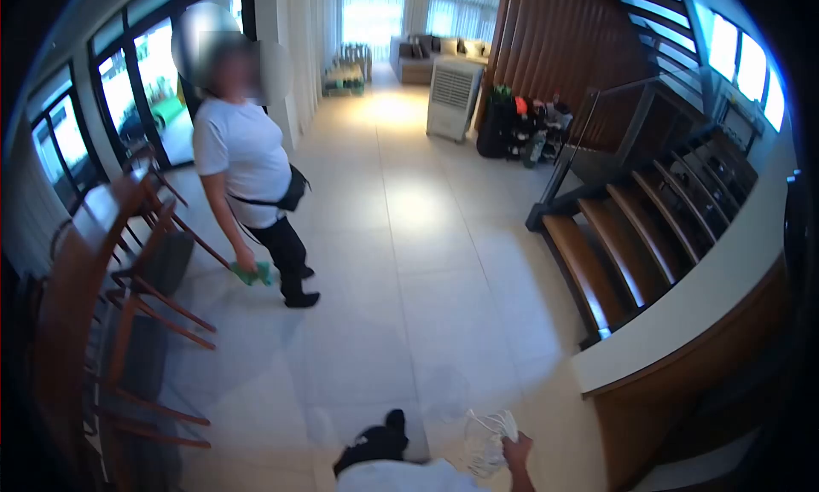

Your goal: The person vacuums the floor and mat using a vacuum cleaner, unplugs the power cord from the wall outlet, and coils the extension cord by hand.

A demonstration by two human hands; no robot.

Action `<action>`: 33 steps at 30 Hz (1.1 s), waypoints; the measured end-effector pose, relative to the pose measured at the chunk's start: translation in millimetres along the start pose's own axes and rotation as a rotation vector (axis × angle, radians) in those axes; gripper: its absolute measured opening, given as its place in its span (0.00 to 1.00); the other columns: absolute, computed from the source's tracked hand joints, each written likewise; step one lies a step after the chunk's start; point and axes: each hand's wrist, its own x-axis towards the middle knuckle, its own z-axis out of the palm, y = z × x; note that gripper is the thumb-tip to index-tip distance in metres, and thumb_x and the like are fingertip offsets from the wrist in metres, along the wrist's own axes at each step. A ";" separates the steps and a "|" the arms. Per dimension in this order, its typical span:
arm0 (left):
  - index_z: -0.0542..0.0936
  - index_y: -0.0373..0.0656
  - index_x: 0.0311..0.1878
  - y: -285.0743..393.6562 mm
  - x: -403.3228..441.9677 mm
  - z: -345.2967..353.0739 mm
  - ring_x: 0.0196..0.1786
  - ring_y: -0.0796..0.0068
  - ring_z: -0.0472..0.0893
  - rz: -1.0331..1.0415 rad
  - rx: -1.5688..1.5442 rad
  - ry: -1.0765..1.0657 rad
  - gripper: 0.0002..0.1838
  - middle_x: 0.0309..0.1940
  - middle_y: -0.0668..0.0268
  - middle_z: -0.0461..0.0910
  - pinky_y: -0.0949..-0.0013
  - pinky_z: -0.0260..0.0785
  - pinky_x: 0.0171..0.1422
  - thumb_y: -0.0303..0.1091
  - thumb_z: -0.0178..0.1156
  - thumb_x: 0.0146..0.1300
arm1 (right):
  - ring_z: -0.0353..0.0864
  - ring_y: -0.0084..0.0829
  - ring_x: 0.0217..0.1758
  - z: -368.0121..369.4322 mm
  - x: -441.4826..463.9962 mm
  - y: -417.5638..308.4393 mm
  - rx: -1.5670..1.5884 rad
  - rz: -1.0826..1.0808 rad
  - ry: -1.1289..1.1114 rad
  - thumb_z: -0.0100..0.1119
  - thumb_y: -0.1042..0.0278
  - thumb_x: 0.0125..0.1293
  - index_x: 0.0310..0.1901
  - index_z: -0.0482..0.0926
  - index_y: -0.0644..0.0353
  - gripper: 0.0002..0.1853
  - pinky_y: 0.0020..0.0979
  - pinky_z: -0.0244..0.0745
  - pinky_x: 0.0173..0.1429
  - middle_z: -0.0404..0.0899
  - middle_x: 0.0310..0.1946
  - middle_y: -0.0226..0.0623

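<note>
At the bottom right of the head view, my right hand point(517, 451) is closed around a bundle of thin white cord point(488, 445). Loose loops of it hang out to the left of my fingers, above the floor tiles. Whether it is cable or string I cannot make out. My left hand is outside the picture. Part of my white shirt point(409, 477) and a dark trouser leg point(375, 445) show at the bottom edge.
Another person point(243, 151) stands ahead on the left, a green cloth point(252, 273) in one hand. Wooden chairs point(141, 321) line a long table point(81, 279) at left. Stairs point(631, 227) rise on the right. A white air cooler point(452, 99) stands farther back.
</note>
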 end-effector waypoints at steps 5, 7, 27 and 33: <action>0.81 0.37 0.35 124.6 164.3 -368.0 0.40 0.47 0.79 0.147 -0.213 0.568 0.15 0.34 0.48 0.80 0.49 0.71 0.47 0.39 0.52 0.57 | 0.69 0.22 0.15 78.8 90.7 39.8 -0.051 0.095 0.119 0.61 0.73 0.47 0.26 0.77 0.66 0.06 0.31 0.62 0.18 0.71 0.14 0.31; 0.80 0.35 0.37 219.5 148.6 -545.5 0.46 0.43 0.77 0.382 -0.285 0.878 0.15 0.40 0.45 0.79 0.50 0.70 0.52 0.38 0.51 0.60 | 0.74 0.35 0.18 105.5 128.4 -6.5 0.003 0.121 0.119 0.61 0.72 0.42 0.27 0.77 0.69 0.10 0.39 0.67 0.25 0.73 0.15 0.41; 0.81 0.39 0.38 475.9 478.4 -1155.6 0.32 0.76 0.82 0.193 -1.452 0.478 0.10 0.32 0.61 0.83 0.71 0.73 0.29 0.34 0.54 0.62 | 0.64 0.17 0.12 586.7 952.0 -567.4 0.250 -0.051 -0.338 0.59 0.78 0.53 0.30 0.75 0.65 0.03 0.24 0.59 0.15 0.68 0.14 0.25; 0.82 0.40 0.33 534.3 614.0 -1425.6 0.38 0.51 0.82 0.302 -0.655 0.833 0.11 0.32 0.51 0.82 0.58 0.74 0.44 0.37 0.55 0.55 | 0.65 0.17 0.12 663.0 1076.4 -660.9 0.158 0.128 -0.344 0.59 0.80 0.53 0.34 0.76 0.68 0.06 0.23 0.60 0.16 0.69 0.14 0.27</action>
